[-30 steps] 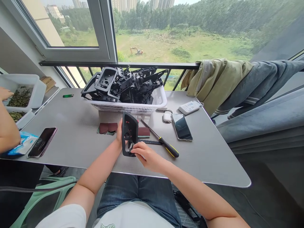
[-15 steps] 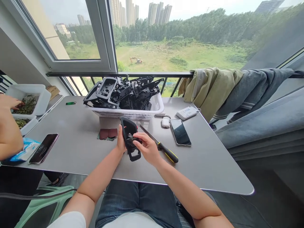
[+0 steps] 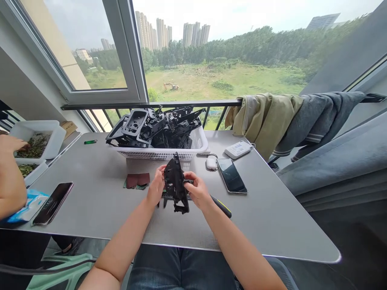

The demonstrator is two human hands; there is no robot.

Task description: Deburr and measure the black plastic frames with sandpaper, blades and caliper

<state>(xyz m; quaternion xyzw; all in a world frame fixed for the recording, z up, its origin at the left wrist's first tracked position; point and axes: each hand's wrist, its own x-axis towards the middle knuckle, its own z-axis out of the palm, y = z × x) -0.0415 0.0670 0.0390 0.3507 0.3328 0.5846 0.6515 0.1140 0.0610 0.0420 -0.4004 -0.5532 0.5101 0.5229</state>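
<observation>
Black elongated moulded-plastic panel with cut-outs: located above the grey smooth-topped counter, near its front edge, tilted on end. The left hand grips its left side; the right hand pinches its right side, fingers closed in. Just beside the right forearm lies a black-and-yellow screwdriver handle, partly hidden. Left of the panel: reddish-brown rectangular abrasive-looking sheets. Behind: a white perforated plastic basket, heaped with black plastic parts. Right: a dark-screened smartphone near a small white rounded case.
</observation>
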